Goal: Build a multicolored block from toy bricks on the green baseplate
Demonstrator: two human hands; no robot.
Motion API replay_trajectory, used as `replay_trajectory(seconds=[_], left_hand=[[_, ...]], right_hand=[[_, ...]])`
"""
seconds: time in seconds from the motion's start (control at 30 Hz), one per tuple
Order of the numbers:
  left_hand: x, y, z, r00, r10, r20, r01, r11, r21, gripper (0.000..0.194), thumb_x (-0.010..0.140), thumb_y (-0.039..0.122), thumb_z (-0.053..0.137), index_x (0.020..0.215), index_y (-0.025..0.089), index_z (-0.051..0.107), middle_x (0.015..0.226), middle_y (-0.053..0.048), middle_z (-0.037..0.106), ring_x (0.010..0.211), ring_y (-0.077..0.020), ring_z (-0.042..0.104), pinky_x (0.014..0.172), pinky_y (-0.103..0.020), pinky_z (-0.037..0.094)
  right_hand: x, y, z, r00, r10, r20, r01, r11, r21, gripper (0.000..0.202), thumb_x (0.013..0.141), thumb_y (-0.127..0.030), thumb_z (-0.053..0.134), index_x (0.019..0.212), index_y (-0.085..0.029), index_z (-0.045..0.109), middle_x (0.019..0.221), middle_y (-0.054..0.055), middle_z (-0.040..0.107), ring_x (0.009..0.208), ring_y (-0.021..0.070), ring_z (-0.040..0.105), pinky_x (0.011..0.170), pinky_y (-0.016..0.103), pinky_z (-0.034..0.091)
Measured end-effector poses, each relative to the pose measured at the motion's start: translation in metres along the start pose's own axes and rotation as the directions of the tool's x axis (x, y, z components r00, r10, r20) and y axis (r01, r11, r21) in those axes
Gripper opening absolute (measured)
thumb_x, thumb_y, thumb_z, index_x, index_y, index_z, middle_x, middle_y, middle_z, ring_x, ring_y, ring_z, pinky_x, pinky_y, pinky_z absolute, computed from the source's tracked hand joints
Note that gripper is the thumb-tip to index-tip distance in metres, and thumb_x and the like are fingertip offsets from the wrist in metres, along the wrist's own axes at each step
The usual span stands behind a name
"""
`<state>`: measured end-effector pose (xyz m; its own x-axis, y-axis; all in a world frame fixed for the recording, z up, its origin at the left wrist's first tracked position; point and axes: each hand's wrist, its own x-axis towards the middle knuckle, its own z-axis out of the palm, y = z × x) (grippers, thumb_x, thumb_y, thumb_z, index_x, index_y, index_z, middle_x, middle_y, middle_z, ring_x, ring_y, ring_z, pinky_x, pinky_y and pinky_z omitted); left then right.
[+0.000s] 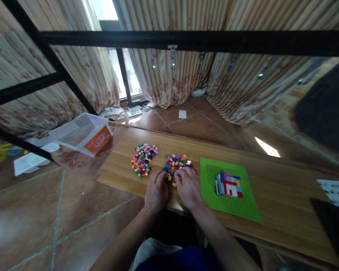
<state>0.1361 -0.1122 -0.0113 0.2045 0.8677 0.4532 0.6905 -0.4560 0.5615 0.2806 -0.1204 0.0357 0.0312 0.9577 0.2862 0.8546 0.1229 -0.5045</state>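
My left hand [157,191] rests at the near left edge of a pile of colourful toy bricks [175,161], its fingers curled together at the bricks. On the same pile's near right side is my right hand [188,187], fingers bent down among the bricks. Whatever either hand pinches is too small or hidden to make out. A second heap of small bricks [142,160] lies to the left. Right of my right hand, a green baseplate [248,188] carries a blocky build of red, white and blue bricks [229,185].
The wooden table [282,188] stretches left to right. A clear plastic bin [81,131] with an orange label stands beyond its left end. At the right end lie a dark flat object [331,226] and a printed sheet [334,192]. A black metal frame [186,39] crosses behind the table.
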Motion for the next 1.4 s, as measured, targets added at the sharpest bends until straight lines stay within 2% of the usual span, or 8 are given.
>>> replay_trajectory(seconds=[0.17,0.3,0.47,0.57,0.67,1.07,1.2,1.4], left_hand=[[0.001,-0.001,-0.001,1.000,0.013,-0.009,-0.013,1.000,0.016,0.033,0.088,0.008,0.045,0.118,0.018,0.056,0.120,-0.012,0.059,0.115,-0.0230,0.056,0.100,-0.042,0.049],[0.003,-0.001,-0.002,0.999,0.028,-0.037,-0.027,1.000,0.013,0.031,0.089,0.009,0.044,0.115,0.017,0.058,0.118,-0.011,0.060,0.113,-0.0227,0.057,0.099,-0.042,0.049],[0.006,0.000,-0.003,0.998,0.054,-0.033,-0.053,0.998,0.040,0.028,0.090,0.010,0.042,0.112,0.017,0.059,0.114,-0.012,0.062,0.111,-0.0229,0.057,0.098,-0.043,0.049],[0.006,0.000,-0.004,0.998,0.055,-0.032,-0.054,0.997,0.050,0.028,0.089,0.011,0.042,0.110,0.017,0.059,0.114,-0.011,0.062,0.111,-0.0232,0.057,0.098,-0.043,0.049],[0.006,-0.001,-0.003,0.998,0.043,-0.039,-0.041,0.998,0.053,0.028,0.089,0.013,0.043,0.110,0.018,0.060,0.113,-0.011,0.061,0.110,-0.0236,0.058,0.097,-0.044,0.049],[0.005,-0.001,-0.003,0.999,0.020,-0.032,-0.018,0.997,0.069,0.028,0.088,0.011,0.045,0.110,0.018,0.061,0.113,-0.011,0.061,0.111,-0.0234,0.057,0.098,-0.043,0.050],[0.003,0.002,-0.002,1.000,-0.004,-0.025,0.006,0.999,0.053,0.031,0.086,0.006,0.045,0.111,0.018,0.060,0.114,-0.010,0.061,0.111,-0.0216,0.057,0.098,-0.041,0.050],[0.001,0.006,-0.003,1.000,-0.016,-0.008,0.016,0.999,0.045,0.033,0.084,0.005,0.048,0.112,0.017,0.059,0.117,-0.010,0.060,0.113,-0.0214,0.056,0.100,-0.040,0.049]], right_hand=[[-0.020,-0.002,-0.032,0.988,0.153,-0.022,-0.141,0.952,0.273,0.023,0.093,-0.029,0.045,0.098,-0.020,0.066,0.094,0.006,0.069,0.085,0.0183,0.065,0.078,0.031,0.050],[-0.046,0.015,-0.064,0.949,0.299,-0.097,-0.239,0.887,0.395,0.031,0.093,-0.036,0.046,0.110,-0.022,0.067,0.109,0.007,0.070,0.096,0.0194,0.066,0.086,0.034,0.051],[-0.076,0.058,-0.091,0.817,0.551,-0.171,-0.392,0.748,0.535,0.034,0.086,-0.045,0.056,0.107,-0.023,0.071,0.102,0.009,0.073,0.085,0.0209,0.068,0.079,0.038,0.055],[-0.085,0.077,-0.097,0.731,0.672,-0.117,-0.410,0.571,0.711,0.039,0.080,-0.047,0.063,0.106,-0.020,0.072,0.088,0.007,0.074,0.064,0.0162,0.065,0.063,0.034,0.056],[-0.090,0.084,-0.098,0.697,0.713,-0.081,-0.368,0.452,0.812,0.040,0.076,-0.046,0.068,0.105,-0.019,0.072,0.087,0.007,0.073,0.063,0.0144,0.064,0.062,0.032,0.057],[-0.113,0.099,-0.102,0.658,0.753,-0.029,-0.451,0.424,0.785,0.041,0.076,-0.048,0.069,0.106,-0.020,0.070,0.088,0.005,0.072,0.067,0.0145,0.063,0.064,0.029,0.053],[-0.113,0.081,-0.096,0.688,0.725,0.030,-0.497,0.441,0.747,0.042,0.074,-0.050,0.069,0.105,-0.020,0.069,0.089,0.005,0.072,0.066,0.0151,0.064,0.065,0.029,0.053],[-0.093,0.032,-0.052,0.880,0.452,0.144,-0.447,0.688,0.572,0.034,0.083,-0.047,0.057,0.101,-0.021,0.069,0.101,0.008,0.073,0.091,0.0226,0.068,0.081,0.036,0.052]])
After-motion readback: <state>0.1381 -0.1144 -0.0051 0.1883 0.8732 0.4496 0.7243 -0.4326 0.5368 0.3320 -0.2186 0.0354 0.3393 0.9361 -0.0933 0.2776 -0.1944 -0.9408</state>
